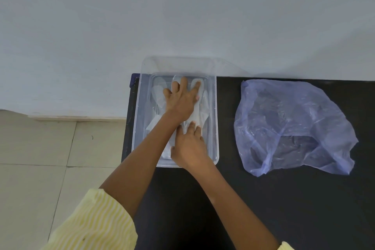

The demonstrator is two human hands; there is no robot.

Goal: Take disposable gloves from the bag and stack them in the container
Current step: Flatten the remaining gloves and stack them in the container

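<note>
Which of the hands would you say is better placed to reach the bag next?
Right hand, probably: it rests at the container's near end, closer to the bag; the left hand presses gloves farther in.

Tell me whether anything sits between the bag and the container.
Nothing visible does. Only a bare strip of table separates the bag from the container, which is open on top. The left hand and right hand rest flat on the gloves inside it.
</note>
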